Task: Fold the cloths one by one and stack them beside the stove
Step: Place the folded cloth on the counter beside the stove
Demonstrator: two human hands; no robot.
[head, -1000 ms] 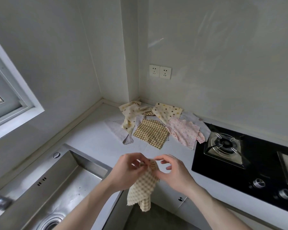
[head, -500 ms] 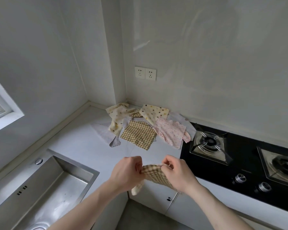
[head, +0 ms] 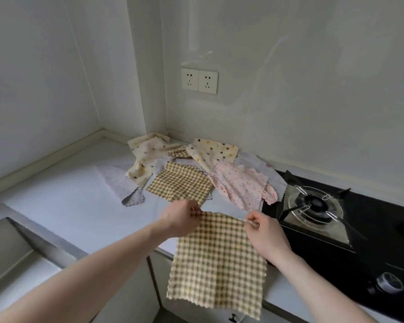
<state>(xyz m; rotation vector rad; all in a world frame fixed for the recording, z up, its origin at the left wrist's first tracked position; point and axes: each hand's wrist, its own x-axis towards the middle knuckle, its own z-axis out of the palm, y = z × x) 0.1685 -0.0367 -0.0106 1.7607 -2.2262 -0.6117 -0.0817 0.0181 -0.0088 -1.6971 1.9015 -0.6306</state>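
Hands [head: 222, 223] pinch checked cloth [head: 217, 264], seemingly hanging lengthwise.

A domestic kitchen. A white countertop [head: 75, 206] runs into a corner between plain pale walls. A stainless-steel sink [head: 14, 250] is set into it at the left, and a black glass gas stove [head: 350, 231] with burner [head: 314, 204] and control knob [head: 388, 282] at the right. A double wall socket [head: 199, 80] sits above; cabinet doors [head: 156, 283] below.

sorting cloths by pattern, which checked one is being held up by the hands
The checked cloth nearest the camera: both hands pinch its top corners and it hangs spread open over the counter edge. The other checked cloth lies flat in the pile.
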